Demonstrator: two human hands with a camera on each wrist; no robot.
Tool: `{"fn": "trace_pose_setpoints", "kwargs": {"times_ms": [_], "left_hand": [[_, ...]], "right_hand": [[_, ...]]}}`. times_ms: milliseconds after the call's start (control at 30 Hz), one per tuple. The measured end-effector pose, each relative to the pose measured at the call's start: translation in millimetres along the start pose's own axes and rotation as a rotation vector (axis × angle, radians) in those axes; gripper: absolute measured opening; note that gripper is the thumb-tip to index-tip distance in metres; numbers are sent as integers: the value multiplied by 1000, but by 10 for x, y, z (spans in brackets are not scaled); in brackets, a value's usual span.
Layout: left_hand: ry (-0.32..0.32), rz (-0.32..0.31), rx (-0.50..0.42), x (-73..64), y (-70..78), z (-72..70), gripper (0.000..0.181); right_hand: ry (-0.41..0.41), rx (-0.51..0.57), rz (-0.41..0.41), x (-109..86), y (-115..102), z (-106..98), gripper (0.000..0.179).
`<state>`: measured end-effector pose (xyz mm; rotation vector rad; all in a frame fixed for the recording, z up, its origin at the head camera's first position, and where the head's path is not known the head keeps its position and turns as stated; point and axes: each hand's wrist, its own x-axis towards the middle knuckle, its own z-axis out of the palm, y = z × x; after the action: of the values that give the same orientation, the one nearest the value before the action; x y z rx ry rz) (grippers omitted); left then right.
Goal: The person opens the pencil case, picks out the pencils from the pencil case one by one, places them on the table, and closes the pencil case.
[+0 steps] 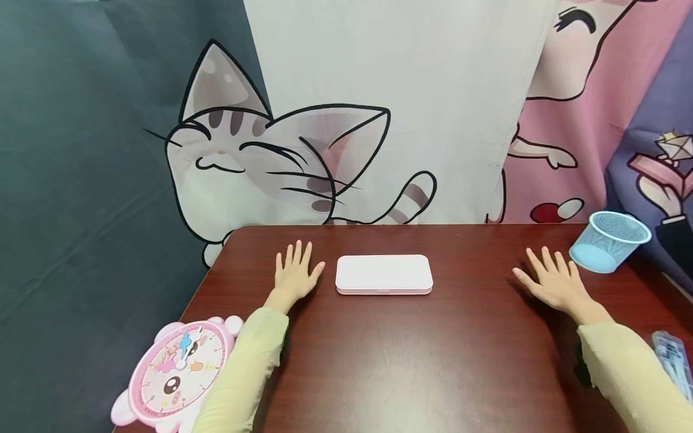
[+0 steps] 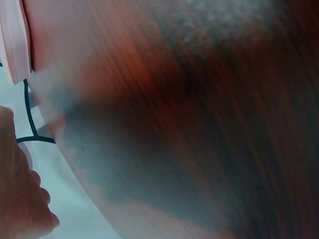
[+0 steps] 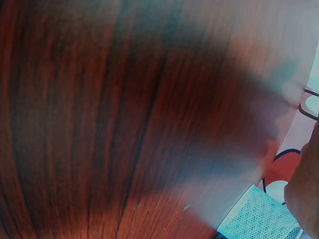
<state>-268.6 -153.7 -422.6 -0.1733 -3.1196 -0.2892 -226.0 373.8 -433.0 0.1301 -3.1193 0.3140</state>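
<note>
A flat white case (image 1: 384, 274) with a pinkish lower edge lies near the back middle of the table. To its left, my left hand (image 1: 295, 278) is spread over the tabletop, fingers straight and apart, holding nothing. My right hand (image 1: 557, 284) is spread out the same way on the right, just left of a light blue mesh basket (image 1: 612, 240). In the left wrist view, part of the left hand (image 2: 22, 194) shows at the left edge, below a corner of the case (image 2: 15, 45). The right wrist view catches the right hand (image 3: 305, 184) beside the mesh basket (image 3: 259, 216).
A pink cartoon clock (image 1: 181, 370) lies at the front left, beside the left sleeve. By the right sleeve is a clear bluish item (image 1: 673, 361) at the table's right side. Printed cartoon curtains (image 1: 460, 120) hang behind the brown table (image 1: 433, 361).
</note>
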Motion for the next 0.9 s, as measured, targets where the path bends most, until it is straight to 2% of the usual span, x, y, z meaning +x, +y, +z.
{"fn": "trace_pose_setpoints", "kwargs": {"times_ms": [233, 400, 533, 700, 800, 900], "left_hand": [[-26, 3, -5, -2, -20, 19, 66], [-17, 21, -35, 1, -12, 29, 66], [-21, 54, -74, 1, 18, 49, 66], [-17, 107, -94, 31, 89, 93, 66], [-7, 168, -103, 55, 152, 107, 66], [-23, 262, -101, 67, 222, 122, 68]], "right_hand": [[-27, 12, 7, -4, -54, -19, 79], [-39, 56, -16, 73, -268, -35, 78], [-31, 63, -71, 171, -561, 15, 75], [-4, 49, -176, 342, -1040, 130, 68], [18, 41, -257, 430, -1342, 200, 62], [41, 36, -369, 479, -1632, 268, 54]]}}
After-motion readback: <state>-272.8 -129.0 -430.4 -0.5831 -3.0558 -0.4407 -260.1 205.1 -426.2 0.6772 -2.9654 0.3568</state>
